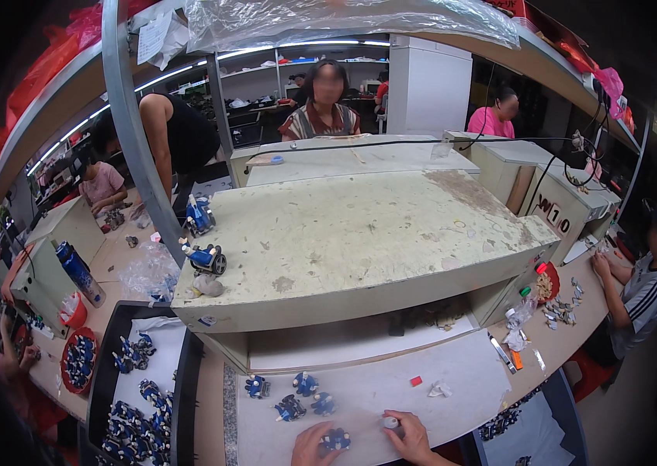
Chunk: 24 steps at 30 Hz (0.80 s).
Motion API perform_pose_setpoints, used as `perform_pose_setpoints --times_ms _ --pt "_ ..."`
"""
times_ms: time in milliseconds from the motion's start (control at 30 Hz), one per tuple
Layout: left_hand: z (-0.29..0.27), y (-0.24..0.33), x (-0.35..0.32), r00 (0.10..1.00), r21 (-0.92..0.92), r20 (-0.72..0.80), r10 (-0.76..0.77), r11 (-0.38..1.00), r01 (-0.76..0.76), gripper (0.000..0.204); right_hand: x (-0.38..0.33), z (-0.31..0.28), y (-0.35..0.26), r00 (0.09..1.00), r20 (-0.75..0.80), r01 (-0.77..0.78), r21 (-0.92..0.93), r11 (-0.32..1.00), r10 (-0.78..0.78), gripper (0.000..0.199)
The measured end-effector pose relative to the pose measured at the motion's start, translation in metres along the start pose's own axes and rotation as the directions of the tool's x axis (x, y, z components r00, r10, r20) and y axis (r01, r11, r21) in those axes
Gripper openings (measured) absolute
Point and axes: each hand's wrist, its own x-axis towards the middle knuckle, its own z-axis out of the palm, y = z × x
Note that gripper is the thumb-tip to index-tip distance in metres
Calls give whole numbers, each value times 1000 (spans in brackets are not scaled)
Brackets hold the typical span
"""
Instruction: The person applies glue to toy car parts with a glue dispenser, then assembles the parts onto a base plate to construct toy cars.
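Blue toy figure (pixel 336 440) pinched in left hand (pixel 313 446); small white cap (pixel 390 422) pinched in right hand (pixel 410 436). Fitting step; next, align cap to figure.

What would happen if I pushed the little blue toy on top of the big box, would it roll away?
Probably it would roll a bit: the blue toy seems to have a dark round wheel at one side. It looks like hard plastic, so likely stiff and light. It sits near the edge of the raised box, so a push could tip it off onto the bench below.
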Motion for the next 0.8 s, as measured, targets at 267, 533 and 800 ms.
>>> perform_pose_setpoints --times_ms 267,533,800 --pt "-7 16 3 999 138 -8 49 989 -48 55 -3 -2 -1 1000 -6 -3 48 999 3 38" --pt "-6 3 20 998 66 -63 9 998 -5 51 14 -7 -4 1000 20 4 116 993 -6 42" --pt "-5 11 9 997 48 -65 45 998 -42 44 2 -9 -6 998 -40 63 131 989 -58 39"
